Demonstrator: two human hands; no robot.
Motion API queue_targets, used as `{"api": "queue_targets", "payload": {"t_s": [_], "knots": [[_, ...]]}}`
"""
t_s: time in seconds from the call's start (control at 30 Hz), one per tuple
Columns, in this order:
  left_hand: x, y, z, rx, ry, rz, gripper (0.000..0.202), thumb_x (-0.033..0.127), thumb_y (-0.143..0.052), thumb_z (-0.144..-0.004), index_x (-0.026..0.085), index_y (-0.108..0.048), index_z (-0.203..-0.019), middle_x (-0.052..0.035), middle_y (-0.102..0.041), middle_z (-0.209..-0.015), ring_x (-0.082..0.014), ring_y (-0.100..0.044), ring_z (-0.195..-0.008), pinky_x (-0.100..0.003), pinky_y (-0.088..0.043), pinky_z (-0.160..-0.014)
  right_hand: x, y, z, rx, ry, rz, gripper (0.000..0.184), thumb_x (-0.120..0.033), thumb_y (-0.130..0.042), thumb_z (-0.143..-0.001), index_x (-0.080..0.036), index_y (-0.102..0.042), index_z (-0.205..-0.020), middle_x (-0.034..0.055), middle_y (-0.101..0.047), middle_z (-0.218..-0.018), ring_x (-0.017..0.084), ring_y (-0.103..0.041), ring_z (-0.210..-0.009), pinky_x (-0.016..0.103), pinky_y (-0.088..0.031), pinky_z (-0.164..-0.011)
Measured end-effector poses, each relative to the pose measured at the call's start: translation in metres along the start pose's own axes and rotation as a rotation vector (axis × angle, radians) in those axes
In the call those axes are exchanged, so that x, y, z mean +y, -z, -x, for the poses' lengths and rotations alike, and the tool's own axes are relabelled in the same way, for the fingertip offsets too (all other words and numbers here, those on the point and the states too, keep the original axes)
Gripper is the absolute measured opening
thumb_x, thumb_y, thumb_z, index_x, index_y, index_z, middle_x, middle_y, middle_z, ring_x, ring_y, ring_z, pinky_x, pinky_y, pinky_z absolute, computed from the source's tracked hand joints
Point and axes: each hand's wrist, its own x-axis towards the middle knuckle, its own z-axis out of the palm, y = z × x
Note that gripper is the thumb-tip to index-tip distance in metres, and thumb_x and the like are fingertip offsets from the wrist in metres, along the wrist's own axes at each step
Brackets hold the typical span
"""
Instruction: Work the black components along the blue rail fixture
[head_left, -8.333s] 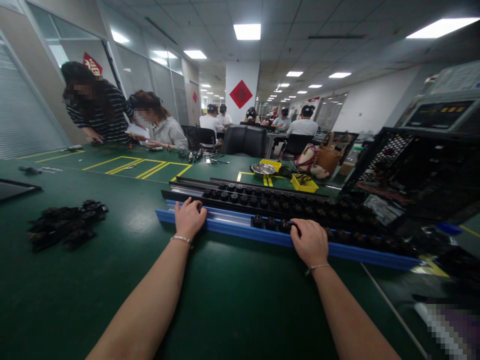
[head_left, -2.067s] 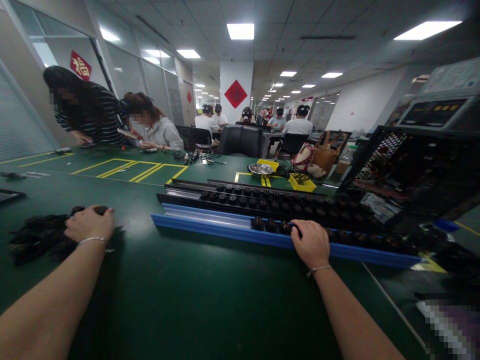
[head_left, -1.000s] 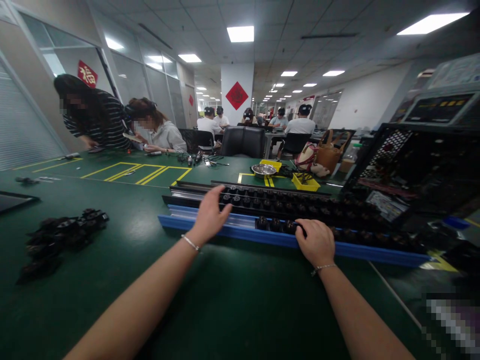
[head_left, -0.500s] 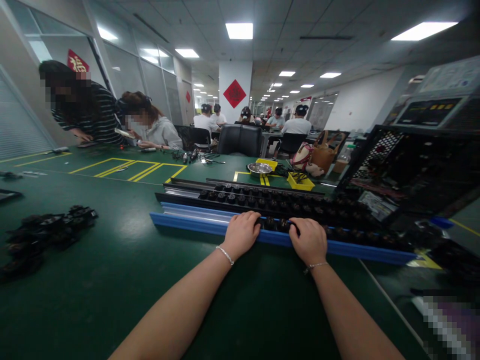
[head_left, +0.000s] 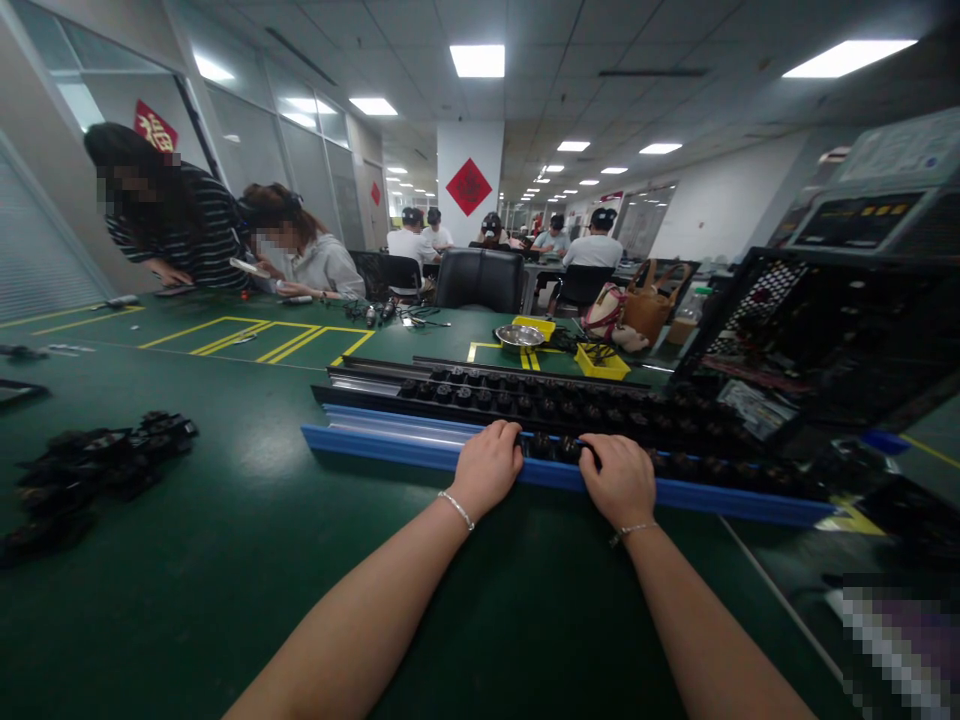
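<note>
A long blue rail (head_left: pixel 375 445) lies across the green table, its right part filled with a row of small black parts (head_left: pixel 555 447). My left hand (head_left: pixel 487 468) rests on the rail at the left end of that row, fingers curled over a black part that is mostly hidden. My right hand (head_left: pixel 619 480) sits just to its right, fingers curled down onto the row. Behind the blue rail lie black rails (head_left: pixel 525 395) that also carry black parts.
A heap of loose black parts (head_left: pixel 90 465) lies at the left. A black mesh crate (head_left: pixel 817 340) stands at the right. A metal bowl (head_left: pixel 523 337) and yellow bins (head_left: pixel 604 363) sit behind the rails. Two people work at the far left, others sit beyond.
My left hand went to the heap at the left, came back over the rails and settled on the blue rail beside my right hand, which stayed put.
</note>
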Motion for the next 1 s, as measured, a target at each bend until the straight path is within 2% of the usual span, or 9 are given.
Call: {"api": "queue_targets", "payload": {"t_s": [0.23, 0.43, 0.77, 1.0], "knots": [[0.002, -0.001, -0.001, -0.006, 0.047, -0.023, 0.030, 0.023, -0.042, -0.087, 0.021, -0.046, -0.117, -0.0048, -0.056, -0.110, -0.0163, -0.055, -0.099, -0.027, -0.046, -0.080, -0.001, 0.001, 0.000, -0.006, 0.002, -0.009, 0.024, -0.026, -0.046, -0.083, -0.020, -0.065, -0.095, 0.0040, -0.068, -0.095, 0.020, -0.054, -0.094, 0.034, -0.036, -0.086], [0.003, -0.006, -0.003, -0.017, 0.059, -0.047, 0.026, 0.021, -0.042, -0.086, 0.021, -0.049, -0.111, -0.0053, -0.055, -0.106, -0.0170, -0.055, -0.098, -0.026, -0.046, -0.082, -0.001, 0.001, 0.000, 0.003, 0.000, -0.004, 0.024, -0.027, -0.045, -0.083, -0.020, -0.065, -0.095, 0.0039, -0.068, -0.095, 0.020, -0.054, -0.095, 0.034, -0.035, -0.087], [-0.017, 0.005, 0.001, -0.045, 0.125, -0.086, 0.024, 0.019, -0.042, -0.085, 0.018, -0.050, -0.108, -0.0071, -0.052, -0.107, -0.0186, -0.054, -0.098, -0.027, -0.046, -0.080, -0.002, 0.002, 0.000, -0.015, -0.009, -0.002, 0.025, -0.027, -0.044, -0.083, -0.020, -0.065, -0.095, 0.0037, -0.068, -0.095, 0.020, -0.054, -0.095, 0.034, -0.036, -0.087], [-0.018, 0.005, 0.003, -0.027, 0.116, -0.115, 0.025, 0.020, -0.042, -0.086, 0.020, -0.049, -0.110, -0.0065, -0.053, -0.106, -0.0188, -0.055, -0.096, -0.029, -0.045, -0.077, 0.000, 0.001, 0.000, -0.003, 0.009, -0.006, 0.025, -0.027, -0.044, -0.083, -0.021, -0.065, -0.095, 0.0044, -0.068, -0.095, 0.021, -0.055, -0.094, 0.035, -0.036, -0.086]]}}
